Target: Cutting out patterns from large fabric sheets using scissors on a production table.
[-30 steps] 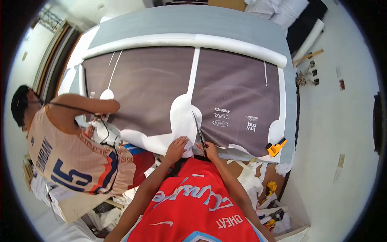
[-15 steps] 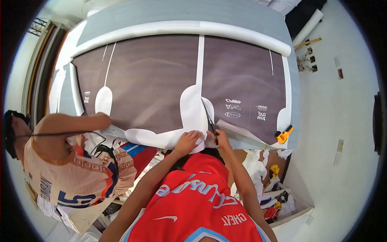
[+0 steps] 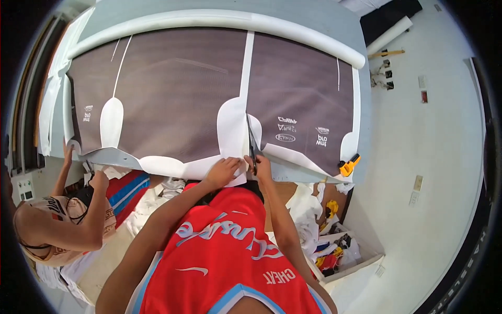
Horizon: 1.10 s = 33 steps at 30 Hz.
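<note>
A large dark printed sheet point(image 3: 157, 99), with white borders and shapes, covers much of the table. My right hand point(image 3: 257, 166) grips black-handled scissors point(image 3: 251, 136), their long blades pointing away from me along a white central piece point(image 3: 230, 125). Just left of them, my left hand point(image 3: 224, 170) rests on that white paper at the front edge, fingers apart and slightly bent. Beside the scissors, the sheet's front edge on the right is curled up. A yellow-and-black tool point(image 3: 349, 165) sits at the sheet's front right corner.
A long white roll point(image 3: 209, 18) lies along the table's point(image 3: 209, 5) back. At left, a co-worker point(image 3: 63, 225) bends at the front edge, both hands near the sheet's left corner. Below the table are white scraps point(image 3: 306, 214) and an open box point(image 3: 350, 272); another roll point(image 3: 392, 34) is at back right.
The view has shifted, so the table appears higher. The co-worker's arm has withdrawn from over the sheet toward the left front corner. The flap right of my scissors is curled up more.
</note>
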Available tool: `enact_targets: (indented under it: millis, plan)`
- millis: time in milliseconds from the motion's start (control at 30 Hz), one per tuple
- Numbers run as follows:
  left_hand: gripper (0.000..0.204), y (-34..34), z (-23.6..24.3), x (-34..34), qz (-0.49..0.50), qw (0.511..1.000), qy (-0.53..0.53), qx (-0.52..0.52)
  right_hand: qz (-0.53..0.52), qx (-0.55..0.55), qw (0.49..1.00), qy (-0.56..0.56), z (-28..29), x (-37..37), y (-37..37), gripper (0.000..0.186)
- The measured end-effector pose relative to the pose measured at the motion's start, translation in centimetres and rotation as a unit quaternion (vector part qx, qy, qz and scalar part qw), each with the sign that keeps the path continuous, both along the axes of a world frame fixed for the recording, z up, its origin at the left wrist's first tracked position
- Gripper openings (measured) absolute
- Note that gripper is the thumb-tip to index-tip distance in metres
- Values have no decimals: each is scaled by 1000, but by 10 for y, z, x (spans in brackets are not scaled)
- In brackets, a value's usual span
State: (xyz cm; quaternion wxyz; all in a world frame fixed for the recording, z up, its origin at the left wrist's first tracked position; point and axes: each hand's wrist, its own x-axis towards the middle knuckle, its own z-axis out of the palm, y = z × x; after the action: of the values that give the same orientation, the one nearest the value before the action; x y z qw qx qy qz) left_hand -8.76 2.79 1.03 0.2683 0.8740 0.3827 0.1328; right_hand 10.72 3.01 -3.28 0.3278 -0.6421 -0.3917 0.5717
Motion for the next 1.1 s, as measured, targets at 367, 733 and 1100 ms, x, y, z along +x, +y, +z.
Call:
enact_targets:
  millis: [367, 733, 1100]
  plan:
    - [34, -23, -12, 7, -18, 998, 54, 40, -60, -35, 998, 10, -4, -29, -4, 33]
    - [32, -12, -2, 9, 3, 999, 52, 2, -110, -37, 993, 15, 24, -41, 50, 50]
    - [49, -8, -6, 21, 31, 996, 46, -68, -110, -17, 992, -61, -2, -31, 79, 44]
